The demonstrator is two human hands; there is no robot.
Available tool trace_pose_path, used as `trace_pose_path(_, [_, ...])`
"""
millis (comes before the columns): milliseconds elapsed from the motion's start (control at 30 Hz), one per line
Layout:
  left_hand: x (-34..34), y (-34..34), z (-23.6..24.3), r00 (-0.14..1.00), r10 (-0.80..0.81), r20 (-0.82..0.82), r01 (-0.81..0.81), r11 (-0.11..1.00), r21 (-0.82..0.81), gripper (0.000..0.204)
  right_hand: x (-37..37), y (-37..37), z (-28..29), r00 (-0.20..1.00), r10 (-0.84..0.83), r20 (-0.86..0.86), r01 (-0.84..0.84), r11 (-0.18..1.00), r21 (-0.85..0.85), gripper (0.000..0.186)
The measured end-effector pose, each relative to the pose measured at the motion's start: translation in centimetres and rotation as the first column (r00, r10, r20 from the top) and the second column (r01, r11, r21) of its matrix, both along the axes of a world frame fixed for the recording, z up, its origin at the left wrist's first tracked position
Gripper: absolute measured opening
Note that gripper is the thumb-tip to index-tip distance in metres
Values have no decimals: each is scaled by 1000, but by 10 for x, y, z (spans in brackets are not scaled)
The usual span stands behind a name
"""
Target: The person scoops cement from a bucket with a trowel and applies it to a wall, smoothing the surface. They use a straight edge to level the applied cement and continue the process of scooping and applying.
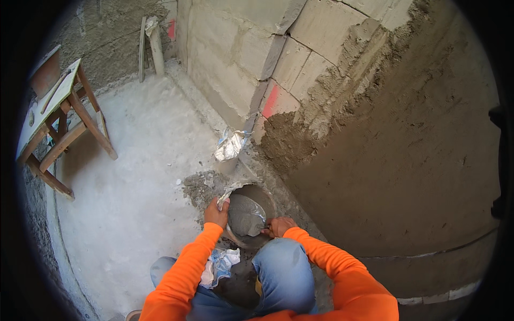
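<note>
Between my knees stands a round bucket (270, 199) with wet grey mortar (243, 208) inside. My left hand (216, 213) is closed on the left side of its rim, where a pale, crumpled edge shows. On the right, my right hand (279, 227) is closed round the handle of a trowel (255, 227). The trowel's blade lies in the mortar and is largely coated with it, so its outline is hard to make out.
A pipe topped with crumpled silvery wrapping (231, 145) rises beyond the bucket. Spilled mortar (203, 187) lies beside it. A torn bag (220, 266) is by my legs. A wooden chair (69, 101) stands far left. The block wall (396, 160) at right is partly plastered.
</note>
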State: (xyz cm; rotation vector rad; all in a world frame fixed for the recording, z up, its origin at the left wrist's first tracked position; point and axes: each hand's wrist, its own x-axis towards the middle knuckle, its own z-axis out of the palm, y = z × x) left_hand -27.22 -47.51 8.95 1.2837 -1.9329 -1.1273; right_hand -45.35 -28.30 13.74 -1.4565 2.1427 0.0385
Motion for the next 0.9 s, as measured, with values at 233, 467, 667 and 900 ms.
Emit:
trace_pose_path(233, [19, -43, -17, 995, -9, 102, -6, 989, 149, 62, 6, -11, 89, 984, -163, -74, 157, 984, -79, 45])
trace_pose_path(467, [70, -85, -68, 977, 74, 199, -129, 952, 278, 72, -32, -41, 226, 977, -103, 188, 170, 905, -389, 37])
trace_pose_path(667, [66, -83, -74, 963, 149, 225, -196, 960, 202, 76, -134, -102, 222, 413, -350, 841, 487, 865, 121, 26])
trace_pose_path(900, [57, -66, -49, 971, 117, 207, -172, 947, 270, 77, -118, -64, 188, 933, -342, -111, 239, 820, -520, 38])
